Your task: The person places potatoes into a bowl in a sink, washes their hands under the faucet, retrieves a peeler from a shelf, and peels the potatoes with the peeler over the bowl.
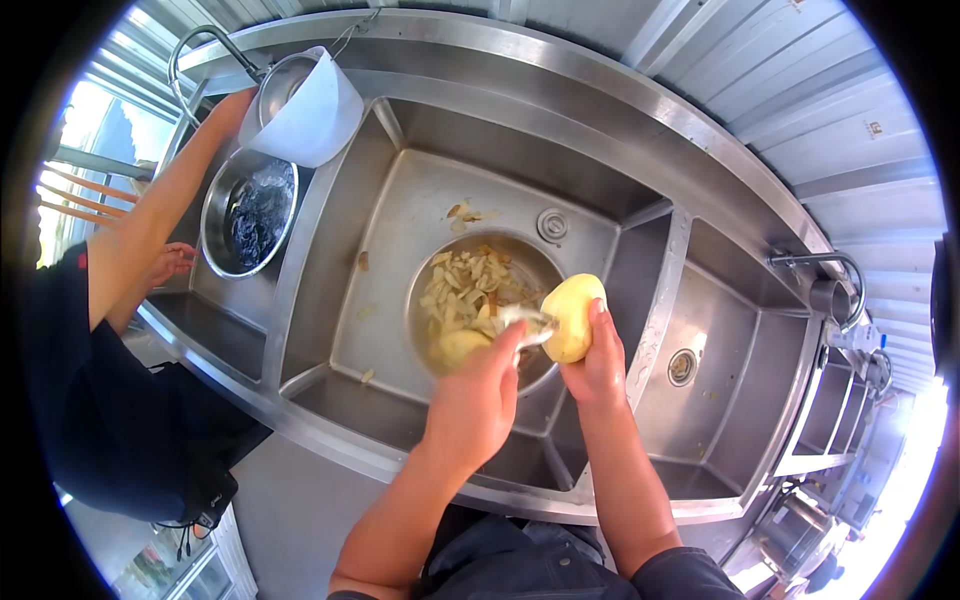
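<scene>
My right hand (597, 365) grips a large peeled yellow potato (572, 312) from its right side, with the thumb along its edge. In my left hand (478, 388) is a peeler (540, 327), partly smeared by motion, its head at the potato's left side. Both hands are over the middle sink basin, above a round metal bowl (558, 262). Potato peelings (462, 290) fill part of this bowl, and another peeled potato (462, 345) lies among them, partly hidden behind my left hand.
A co-worker's arm (150, 215) reaches into the left basin, near a white container (325, 115) and a metal pot of water (250, 212). The right basin (740, 340) has a drain and a tap (820, 258). Stray peelings (462, 212) lie beside the bowl.
</scene>
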Tool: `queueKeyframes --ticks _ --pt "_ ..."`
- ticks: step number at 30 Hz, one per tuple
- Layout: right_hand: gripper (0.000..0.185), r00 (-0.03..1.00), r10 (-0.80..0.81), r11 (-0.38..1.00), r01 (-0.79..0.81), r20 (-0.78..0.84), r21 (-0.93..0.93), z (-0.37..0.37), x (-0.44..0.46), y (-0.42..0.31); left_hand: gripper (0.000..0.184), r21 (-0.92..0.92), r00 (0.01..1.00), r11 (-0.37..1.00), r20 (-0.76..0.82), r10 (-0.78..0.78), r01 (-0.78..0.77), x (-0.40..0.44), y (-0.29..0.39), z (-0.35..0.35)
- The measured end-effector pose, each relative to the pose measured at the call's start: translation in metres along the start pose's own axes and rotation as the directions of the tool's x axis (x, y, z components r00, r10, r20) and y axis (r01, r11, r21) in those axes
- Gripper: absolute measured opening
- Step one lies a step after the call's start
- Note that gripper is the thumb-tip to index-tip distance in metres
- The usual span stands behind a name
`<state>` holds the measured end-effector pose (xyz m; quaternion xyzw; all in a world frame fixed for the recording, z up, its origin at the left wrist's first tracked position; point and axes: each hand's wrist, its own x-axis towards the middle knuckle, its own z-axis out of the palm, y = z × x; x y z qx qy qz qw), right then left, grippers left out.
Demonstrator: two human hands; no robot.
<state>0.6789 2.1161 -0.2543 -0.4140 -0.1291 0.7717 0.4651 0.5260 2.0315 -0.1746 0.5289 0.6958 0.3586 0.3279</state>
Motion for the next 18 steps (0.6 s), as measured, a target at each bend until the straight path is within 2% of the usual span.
queueKeyframes --ticks 3,4,5,6,9,10,11,14,16,17,18 --pt "0.040 1.000 0.010 1.000 -0.010 0.024 -0.020 0.013 -0.007 -0.002 0.040 0.049 0.999 0.999 0.034 0.007 -0.009 0.017 0.009 -0.003" --pt "0.040 0.999 0.009 1.000 -0.008 0.031 -0.020 0.015 -0.003 -0.001 0.042 0.098 0.998 0.995 0.059 -0.038 0.032 0.010 0.012 0.000" --pt "0.039 0.999 -0.018 1.000 0.017 -0.040 -0.017 0.013 0.002 0.000 0.045 0.143 0.993 0.988 0.091 -0.075 0.061 0.001 0.014 0.005" --pt "0.038 0.991 -0.040 0.999 0.038 -0.124 -0.018 0.009 0.001 -0.002 0.047 0.130 0.996 0.991 0.084 -0.016 0.005 -0.014 0.008 0.017" --pt "0.038 0.986 -0.059 0.998 0.063 -0.157 0.022 0.014 0.005 -0.008 0.049 0.120 0.993 0.993 0.109 -0.034 0.021 -0.033 -0.003 0.029" --pt "0.039 0.988 -0.066 0.997 0.070 -0.140 0.026 0.018 0.003 -0.008 0.049 0.050 0.994 0.994 -0.045 0.098 -0.096 -0.025 -0.014 0.032" --pt "0.039 0.988 -0.058 0.998 0.063 -0.145 0.026 0.016 0.002 -0.004 0.049 0.050 0.995 0.995 -0.040 0.090 -0.088 -0.012 -0.012 0.028" --pt "0.041 0.989 -0.085 0.995 0.090 -0.118 0.039 0.014 0.003 0.006 0.054 0.202 0.998 0.978 0.031 -0.047 0.040 0.007 -0.004 0.026" --pt "0.044 0.976 -0.098 0.995 0.094 -0.193 -0.030 0.012 0.008 0.002 0.056 0.201 0.996 0.979 0.081 -0.039 0.022 -0.011 -0.011 0.035" --pt "0.048 0.964 -0.037 0.999 0.026 -0.262 -0.047 0.018 0.001 -0.005 0.059 0.192 0.990 0.981 0.133 -0.040 0.014 -0.030 -0.012 0.037" --pt "0.048 0.962 -0.036 0.998 0.023 -0.270 -0.051 0.015 -0.001 -0.006 0.059 0.186 0.989 0.982 0.140 -0.044 0.018 -0.036 -0.016 0.043"
